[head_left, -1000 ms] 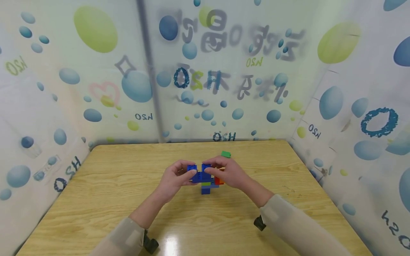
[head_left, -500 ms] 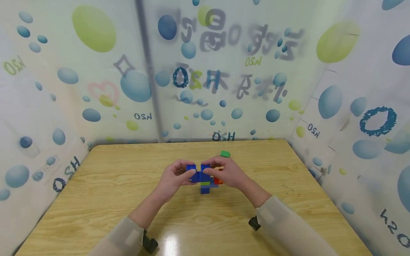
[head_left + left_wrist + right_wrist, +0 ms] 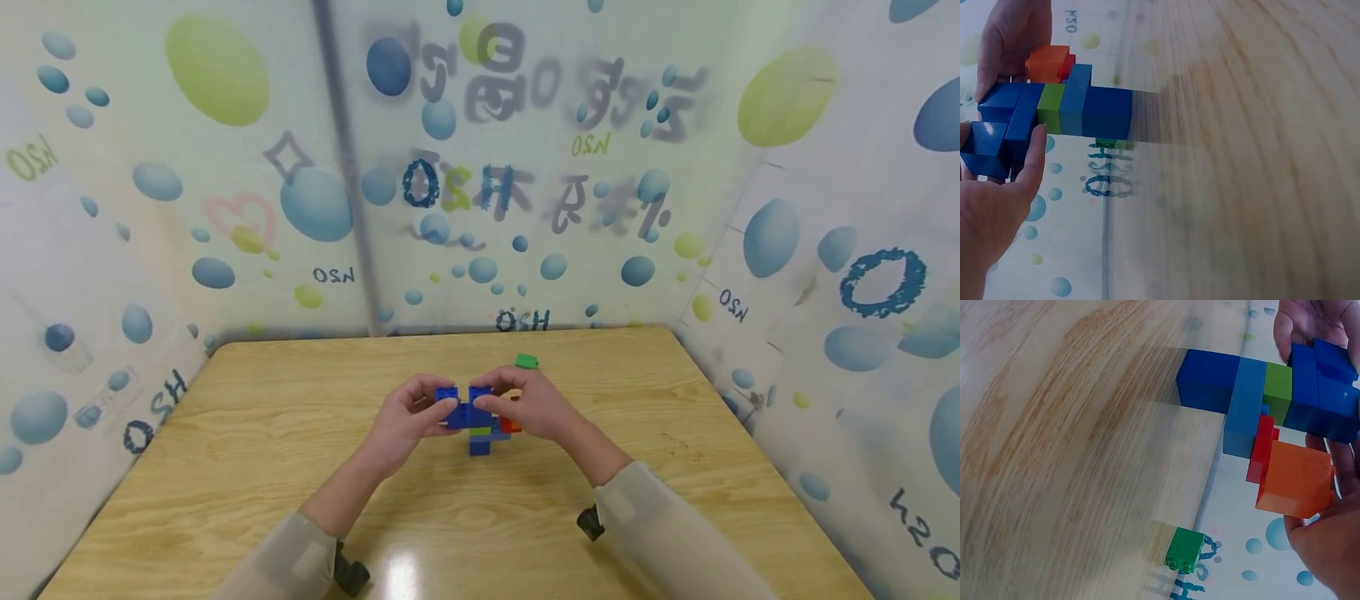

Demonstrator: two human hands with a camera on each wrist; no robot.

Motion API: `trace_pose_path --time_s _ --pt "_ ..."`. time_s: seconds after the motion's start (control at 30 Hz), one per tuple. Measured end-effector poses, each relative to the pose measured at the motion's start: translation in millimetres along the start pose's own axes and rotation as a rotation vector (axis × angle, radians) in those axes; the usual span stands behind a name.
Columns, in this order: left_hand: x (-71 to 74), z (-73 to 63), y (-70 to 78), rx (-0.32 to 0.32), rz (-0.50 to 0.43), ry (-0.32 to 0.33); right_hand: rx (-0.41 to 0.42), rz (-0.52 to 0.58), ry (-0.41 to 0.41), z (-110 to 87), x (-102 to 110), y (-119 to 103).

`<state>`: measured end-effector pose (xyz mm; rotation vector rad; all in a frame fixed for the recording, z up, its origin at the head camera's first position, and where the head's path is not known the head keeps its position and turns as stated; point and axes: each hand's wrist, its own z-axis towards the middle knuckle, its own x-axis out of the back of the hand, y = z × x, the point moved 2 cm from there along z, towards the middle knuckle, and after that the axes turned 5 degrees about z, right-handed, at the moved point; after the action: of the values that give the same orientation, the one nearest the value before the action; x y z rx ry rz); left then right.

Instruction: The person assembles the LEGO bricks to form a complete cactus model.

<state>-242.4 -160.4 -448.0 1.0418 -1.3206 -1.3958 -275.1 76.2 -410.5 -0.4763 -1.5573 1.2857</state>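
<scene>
A stack of building blocks stands on the table, with a dark blue brick (image 3: 1107,112) at its foot. Over that come a lighter blue brick (image 3: 1244,406), a lime green brick (image 3: 1050,107) and a long dark blue brick (image 3: 1024,119) bearing two more blue bricks side by side. My left hand (image 3: 401,427) pinches the left upper blue brick (image 3: 447,394) between thumb and fingers. On the other upper blue brick (image 3: 1338,403), my right hand (image 3: 538,408) has its thumb in front and fingers behind. A red brick (image 3: 1261,450) and an orange brick (image 3: 1294,478) jut out on the right side.
Farther back on the wooden table (image 3: 300,392) lies a loose green brick (image 3: 527,361), behind the right hand. A patterned curtain (image 3: 480,233) surrounds the table at the back and sides. Dark wrist cameras hang under both sleeves.
The right forearm has swung slightly inward, to the left. Both hands keep their grip on the upper blue bricks, and the stack stays in place.
</scene>
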Motion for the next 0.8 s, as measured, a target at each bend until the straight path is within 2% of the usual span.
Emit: trace_pose_path --time_s 0.8 --pt "0.9 -0.5 0.9 -0.004 0.02 -0.009 0.022 -0.007 -0.01 -1.3 0.6 1.7"
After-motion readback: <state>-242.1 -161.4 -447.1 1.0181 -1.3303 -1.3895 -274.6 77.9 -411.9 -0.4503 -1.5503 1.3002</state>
